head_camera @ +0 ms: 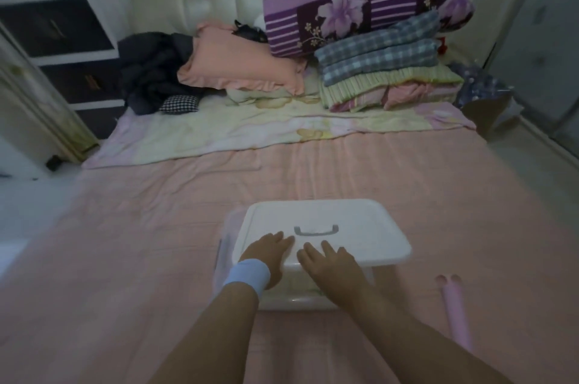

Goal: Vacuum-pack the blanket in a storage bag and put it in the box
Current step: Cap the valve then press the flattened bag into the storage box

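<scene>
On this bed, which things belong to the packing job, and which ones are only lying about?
Job: white plastic lid with grey handle; translucent plastic storage box under it; pink plastic tube beside the box, possibly the pump.
Lying about: purple flowered quilt; grey checked folded blanket; peach pillow; heap of dark clothes; black-and-white checked cushion.
</scene>
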`<state>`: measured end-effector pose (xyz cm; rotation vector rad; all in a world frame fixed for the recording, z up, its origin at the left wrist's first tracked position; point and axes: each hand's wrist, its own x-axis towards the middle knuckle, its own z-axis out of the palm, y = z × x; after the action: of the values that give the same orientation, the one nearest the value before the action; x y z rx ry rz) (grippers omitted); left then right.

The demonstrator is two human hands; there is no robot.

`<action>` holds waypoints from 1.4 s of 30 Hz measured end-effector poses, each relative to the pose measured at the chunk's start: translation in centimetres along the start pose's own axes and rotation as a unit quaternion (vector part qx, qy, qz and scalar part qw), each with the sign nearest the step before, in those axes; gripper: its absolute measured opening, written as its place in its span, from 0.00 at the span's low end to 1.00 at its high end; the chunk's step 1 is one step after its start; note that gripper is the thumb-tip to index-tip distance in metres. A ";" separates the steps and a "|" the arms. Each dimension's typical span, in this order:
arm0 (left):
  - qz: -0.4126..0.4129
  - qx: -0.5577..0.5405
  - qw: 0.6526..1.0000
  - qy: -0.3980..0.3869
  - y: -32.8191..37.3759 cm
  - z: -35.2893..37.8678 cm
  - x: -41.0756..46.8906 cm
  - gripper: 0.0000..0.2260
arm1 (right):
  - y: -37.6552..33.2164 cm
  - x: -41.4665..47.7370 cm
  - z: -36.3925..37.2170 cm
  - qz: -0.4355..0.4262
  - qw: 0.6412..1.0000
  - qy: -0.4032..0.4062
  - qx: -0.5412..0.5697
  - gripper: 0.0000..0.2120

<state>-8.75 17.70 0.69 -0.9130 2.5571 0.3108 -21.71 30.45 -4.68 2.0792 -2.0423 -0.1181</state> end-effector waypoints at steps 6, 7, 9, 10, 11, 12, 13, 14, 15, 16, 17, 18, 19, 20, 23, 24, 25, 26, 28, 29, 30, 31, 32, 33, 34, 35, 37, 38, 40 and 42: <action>0.014 0.062 0.997 -0.034 -5.4 2.5 0.3 0.39 | -3.3 2.5 1.6 -0.029 0.990 -0.065 0.123 0.26; 0.015 0.059 0.997 -0.041 -5.8 2.8 0.2 0.38 | -3.2 2.5 1.5 -0.036 0.983 -0.092 0.153 0.24; 0.023 0.050 0.996 -0.065 -7.3 3.5 0.2 0.34 | -3.4 3.1 1.6 0.004 0.968 -0.139 0.207 0.23; 0.028 0.043 0.996 -0.069 -7.6 3.7 0.2 0.32 | -3.3 3.1 1.6 0.035 0.962 -0.140 0.231 0.24; 0.032 0.030 0.997 -0.067 -8.0 4.0 0.2 0.30 | -3.3 3.2 1.6 0.068 0.959 -0.122 0.246 0.23; 0.034 0.017 0.998 -0.056 -8.3 4.2 0.4 0.28 | -3.1 3.4 1.8 0.101 0.957 -0.112 0.247 0.23; 0.034 0.006 0.999 -0.041 -8.5 4.3 0.6 0.27 | -2.9 3.5 2.1 0.125 0.957 -0.117 0.234 0.23; 0.034 0.002 0.999 -0.022 -8.6 4.3 0.9 0.27 | -2.5 3.6 2.1 0.146 0.955 -0.140 0.217 0.25; 0.037 0.004 0.999 -0.011 -8.6 4.4 1.2 0.28 | -2.3 3.5 2.3 0.169 0.948 -0.181 0.201 0.28; 0.036 0.009 0.999 -0.008 -8.5 4.4 1.5 0.29 | -2.0 3.4 2.6 0.190 0.937 -0.224 0.190 0.30; 0.033 0.013 0.999 -0.015 -8.2 4.5 1.7 0.31 | -1.8 3.1 2.9 0.200 0.925 -0.262 0.187 0.30; 0.027 0.008 0.999 -0.029 -7.8 4.7 1.9 0.33 | -1.8 2.8 3.1 0.202 0.916 -0.289 0.192 0.30; 0.018 -0.001 0.999 -0.046 -7.4 5.0 2.0 0.33 | -1.8 2.4 3.2 0.199 0.910 -0.303 0.202 0.30; 0.008 -0.009 0.998 -0.059 -6.9 5.3 2.1 0.33 | -1.8 2.1 3.3 0.193 0.907 -0.308 0.211 0.29; -0.014 -0.002 0.998 -0.064 -5.8 5.5 1.8 0.28 | -1.5 1.2 2.7 0.177 0.907 -0.304 0.231 0.26; -0.020 0.010 0.997 -0.068 -5.4 5.4 1.6 0.27 | -1.2 0.9 2.5 0.168 0.907 -0.302 0.240 0.25; -0.026 0.023 0.997 -0.075 -5.1 5.4 1.6 0.25 | -1.0 0.6 2.4 0.156 0.908 -0.300 0.246 0.24; -0.034 0.032 0.996 -0.080 -4.8 5.3 1.6 0.24 | -0.7 0.4 2.4 0.147 0.908 -0.298 0.254 0.24; -0.063 0.037 0.994 -0.082 -3.9 4.9 2.2 0.24 | 0.3 0.1 2.5 0.155 0.909 -0.271 0.277 0.23; -0.074 0.042 0.993 -0.079 -3.4 4.5 2.6 0.23 | 0.9 0.0 2.8 0.168 0.912 -0.250 0.279 0.23; -0.078 0.052 0.993 -0.071 -2.8 4.1 3.2 0.23 | 1.6 -0.1 3.1 0.179 0.919 -0.232 0.263 0.22; -0.073 0.065 0.994 -0.058 -2.0 3.8 3.8 0.22 | 2.4 -0.3 3.5 0.185 0.929 -0.220 0.233 0.21; -0.062 0.073 0.995 -0.041 -1.2 3.6 4.4 0.20 | 3.1 -0.5 3.9 0.188 0.938 -0.214 0.196 0.21; -0.046 0.073 0.996 -0.022 -0.4 3.3 4.9 0.18 | 3.7 -0.7 4.1 0.194 0.943 -0.212 0.169 0.21; -0.028 0.065 0.997 -0.008 0.5 3.2 5.6 0.18 | 4.4 -0.9 4.3 0.210 0.941 -0.214 0.160 0.21; -0.010 0.050 0.999 -0.001 1.5 3.2 6.3 0.19 | 5.1 -1.1 4.5 0.236 0.934 -0.213 0.166 0.23; 0.024 0.014 0.999 -0.017 3.0 3.3 7.7 0.25 | 6.2 -1.3 5.2 0.308 0.905 -0.193 0.222 0.26; 0.034 0.006 0.999 -0.034 3.6 3.3 8.4 0.28 | 6.9 -1.3 5.7 0.355 0.878 -0.177 0.270 0.28; 0.048 0.013 0.997 -0.064 4.5 3.5 9.5 0.35 | 8.0 -1.4 6.6 0.446 0.793 -0.172 0.377 0.34; 0.050 0.008 0.996 -0.074 4.7 4.1 10.2 0.39 | 8.6 -1.3 7.1 0.493 0.711 -0.200 0.460 0.41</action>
<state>-17.72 17.04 -7.19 -0.7292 2.4690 0.3725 -31.63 31.00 -9.85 0.8543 -3.6976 0.8566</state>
